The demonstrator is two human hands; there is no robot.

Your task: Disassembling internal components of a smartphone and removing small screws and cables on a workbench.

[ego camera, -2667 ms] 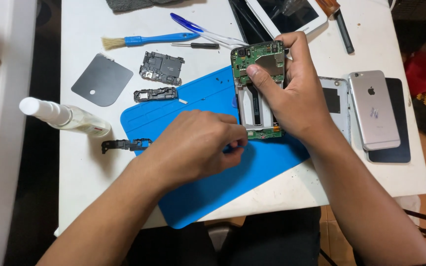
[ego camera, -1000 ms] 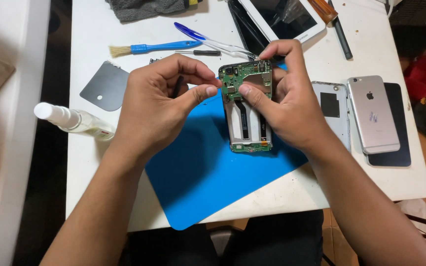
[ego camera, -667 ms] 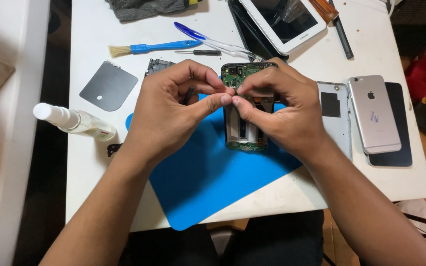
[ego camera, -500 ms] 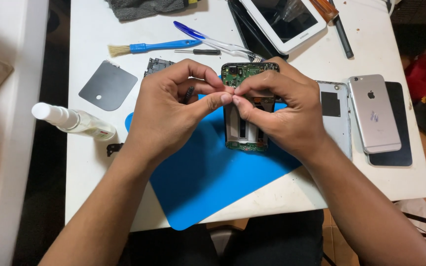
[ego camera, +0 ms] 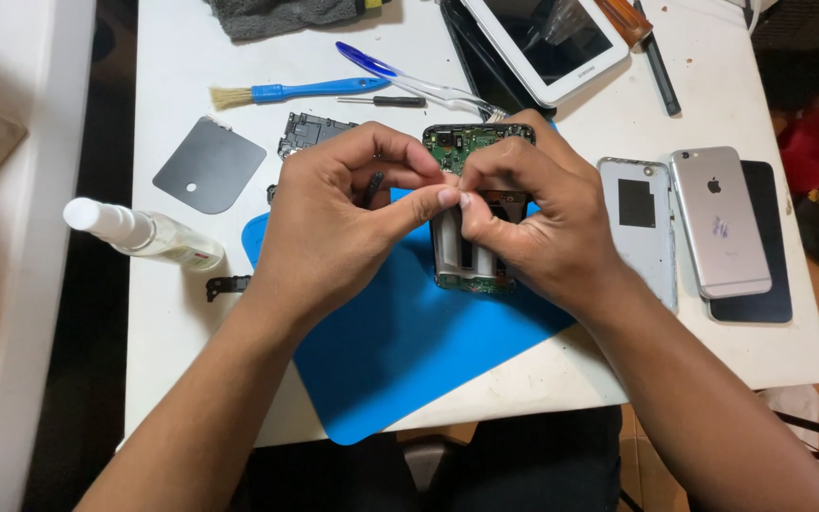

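An opened phone frame [ego camera: 471, 152] with a green circuit board at its top lies on the blue mat [ego camera: 409, 341]. My right hand [ego camera: 533, 218] grips it from the right side. My left hand [ego camera: 334, 223] meets it from the left, thumb and forefinger pinched against the right hand's fingertips over the frame. Whatever sits between the fingertips is too small to see. A dark small piece shows under my left fingers.
On the white table [ego camera: 191, 332]: a spray bottle [ego camera: 144, 232] at left, a grey plate [ego camera: 209, 176], a blue brush [ego camera: 300, 92], a small screwdriver [ego camera: 381, 100], tweezers [ego camera: 405, 81], a white tablet [ego camera: 547, 43], a phone back cover [ego camera: 639, 223], a silver phone [ego camera: 720, 223], a black bracket [ego camera: 227, 285].
My left hand rose from the mat to the phone frame and pinched against the right hand's fingertips. Over the last half second both hands stay almost still.
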